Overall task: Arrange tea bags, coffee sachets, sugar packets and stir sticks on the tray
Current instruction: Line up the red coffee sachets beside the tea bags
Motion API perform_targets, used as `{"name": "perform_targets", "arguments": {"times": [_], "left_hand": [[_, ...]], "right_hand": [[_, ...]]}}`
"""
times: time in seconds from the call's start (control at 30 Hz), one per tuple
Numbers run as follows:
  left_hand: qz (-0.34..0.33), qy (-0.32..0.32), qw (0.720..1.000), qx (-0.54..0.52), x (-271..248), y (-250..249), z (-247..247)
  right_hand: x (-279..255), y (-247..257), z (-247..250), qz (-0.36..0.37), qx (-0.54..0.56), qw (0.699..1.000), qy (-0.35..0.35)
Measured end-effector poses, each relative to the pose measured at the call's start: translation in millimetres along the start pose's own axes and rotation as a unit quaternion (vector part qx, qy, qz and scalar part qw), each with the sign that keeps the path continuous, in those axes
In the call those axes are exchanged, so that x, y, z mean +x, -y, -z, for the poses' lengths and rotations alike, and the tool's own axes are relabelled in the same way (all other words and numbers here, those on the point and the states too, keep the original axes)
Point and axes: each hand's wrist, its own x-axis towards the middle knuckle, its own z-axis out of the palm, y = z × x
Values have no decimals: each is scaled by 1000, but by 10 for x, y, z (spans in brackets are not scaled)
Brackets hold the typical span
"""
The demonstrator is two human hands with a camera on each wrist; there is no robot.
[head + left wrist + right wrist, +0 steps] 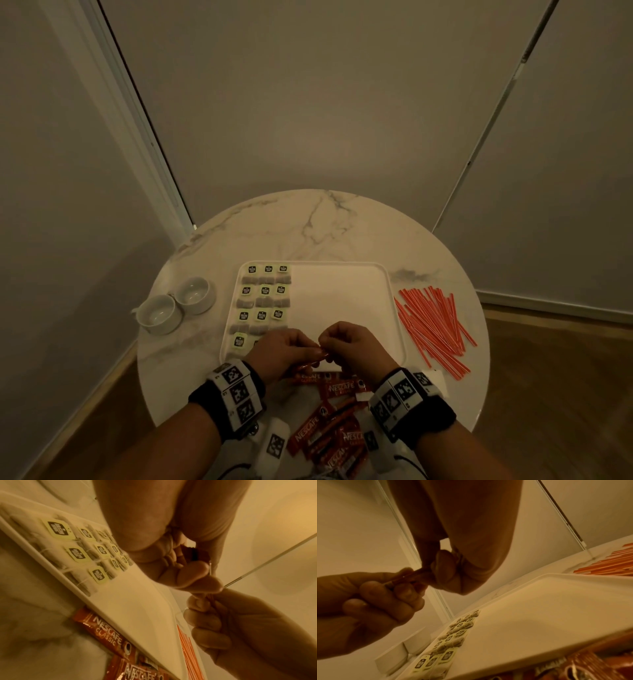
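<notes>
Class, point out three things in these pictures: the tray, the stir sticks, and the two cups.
tray (pixel 342 298): head view, bare white floor.
stir sticks (pixel 433 325): head view, middle of the pile.
cups (pixel 193 294): head view, inside the farther cup.

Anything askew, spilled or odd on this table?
Nothing damaged or spilled. Tea bags lie in neat rows on the tray; coffee sachets and stir sticks lie in loose heaps on the table, unsorted.

"NESCAFE CLASSIC" on red coffee sachets (pixel 104 632); tea-bag tags illegible.
</notes>
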Motion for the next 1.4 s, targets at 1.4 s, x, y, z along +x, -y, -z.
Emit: {"name": "perform_targets", "arguments": {"times": [1.4], "left_hand": [[-109,-25,894,434,145,531,172]], "right_hand": [[595,-420,-155,-52,-303,951,-23]]}}
